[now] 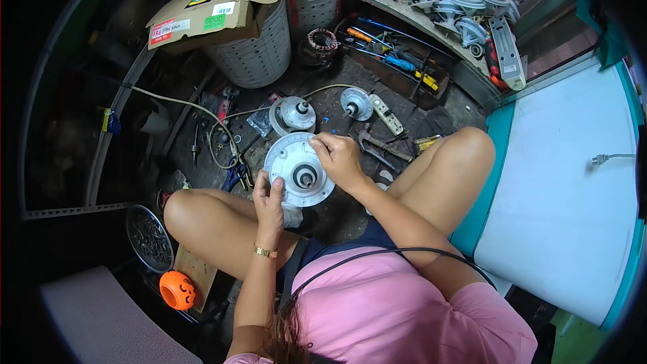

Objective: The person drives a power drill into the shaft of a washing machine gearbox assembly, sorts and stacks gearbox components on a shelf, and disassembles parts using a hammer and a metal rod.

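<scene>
Between my knees I hold a round white washing machine gearbox [283, 162], its dark hub and short shaft facing up toward me. My left hand [268, 201] grips the lower left rim, thumb on top. At the upper right rim, my right hand [339, 160] is closed with its thumb over the flange; its other fingers are partly hidden underneath. Just beyond lies a similar gearbox [296, 113] on the floor, shaft up. A smaller one [356, 104] rests to its right. A claw hammer [379, 151] lies near my right knee.
A power strip [386, 114] and cable lie on the floor. Behind are a tool tray [435, 98], a copper-wound stator [322, 42] and a cardboard box [222, 3] on a perforated drum [249, 61]. More gearboxes [468, 0] crowd a shelf. Left sit a screw bowl [149, 239] and orange pumpkin bucket [176, 290].
</scene>
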`<state>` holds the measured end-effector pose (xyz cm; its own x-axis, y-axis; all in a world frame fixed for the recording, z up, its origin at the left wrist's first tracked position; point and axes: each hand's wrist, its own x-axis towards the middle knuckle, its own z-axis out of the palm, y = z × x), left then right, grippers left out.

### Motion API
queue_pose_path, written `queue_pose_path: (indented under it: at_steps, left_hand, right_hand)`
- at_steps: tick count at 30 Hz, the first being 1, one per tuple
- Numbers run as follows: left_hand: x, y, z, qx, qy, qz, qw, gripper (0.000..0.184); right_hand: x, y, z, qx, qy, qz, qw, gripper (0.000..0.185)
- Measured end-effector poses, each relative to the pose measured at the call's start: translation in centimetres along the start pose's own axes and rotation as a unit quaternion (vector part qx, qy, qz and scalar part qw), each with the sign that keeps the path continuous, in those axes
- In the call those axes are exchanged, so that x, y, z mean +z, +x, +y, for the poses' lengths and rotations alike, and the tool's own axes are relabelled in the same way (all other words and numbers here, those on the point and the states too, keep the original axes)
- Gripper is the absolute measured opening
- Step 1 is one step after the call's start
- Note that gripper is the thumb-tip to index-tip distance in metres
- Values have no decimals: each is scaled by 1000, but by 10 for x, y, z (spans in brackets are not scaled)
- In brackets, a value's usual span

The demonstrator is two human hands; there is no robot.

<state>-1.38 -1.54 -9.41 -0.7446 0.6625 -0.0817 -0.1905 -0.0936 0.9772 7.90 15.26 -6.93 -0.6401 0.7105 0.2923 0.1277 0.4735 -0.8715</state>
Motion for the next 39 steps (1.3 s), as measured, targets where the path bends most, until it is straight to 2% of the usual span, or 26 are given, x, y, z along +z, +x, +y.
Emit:
queue_pose_path:
  at_steps: [4, 7, 10, 15, 19, 22, 24, 26, 29, 32, 33, 36, 39]
  left_hand:
    - [-1, 8, -8, -52, -17, 23, 998, 16]
    - [0, 8, -18, -119, -119, 48, 985, 15]
    - [5, 5, -16, -148, -140, 66, 977, 17]
    - [-4, 7, -36, -136, -117, 39, 983, 16]
    - [-4, 10, -45, -171, -126, 51, 976, 14]
    - [0, 16, -48, -209, -143, 45, 966, 16]
    - [3, 18, -54, -202, -144, 43, 968, 18]
    - [5, 21, -58, -215, -149, 40, 965, 18]
    - [11, 23, -60, -226, -202, 52, 951, 17]
    - [15, 27, -57, -228, -202, 69, 950, 16]
    - [18, 29, -54, -231, -199, 75, 950, 15]
    - [15, 31, -64, -229, -192, 68, 952, 15]
    - [12, 33, -73, -239, -174, 76, 952, 16]
  right_hand:
    - [7, 8, 8, 42, -52, -40, 997, 22]
    - [15, 13, 21, 91, -40, -81, 992, 24]
    - [21, 11, 33, 51, -16, -63, 997, 24]
    - [24, 8, 42, 44, -39, -63, 996, 26]
    - [26, 6, 53, 80, -84, -97, 989, 26]
    - [32, 6, 74, 66, -27, -72, 995, 26]
    - [27, 8, 79, 107, 11, -88, 990, 27]
    - [19, 11, 75, 97, 31, -76, 992, 23]
    - [1, 14, 67, 14, -85, -62, 994, 24]
    - [-14, 16, 52, -51, -29, -134, 989, 31]
    - [-12, 14, 51, -65, -19, -156, 985, 38]
    - [-4, 8, 47, -99, -73, -174, 977, 41]
    - [7, 3, 57, -80, -81, -157, 981, 39]
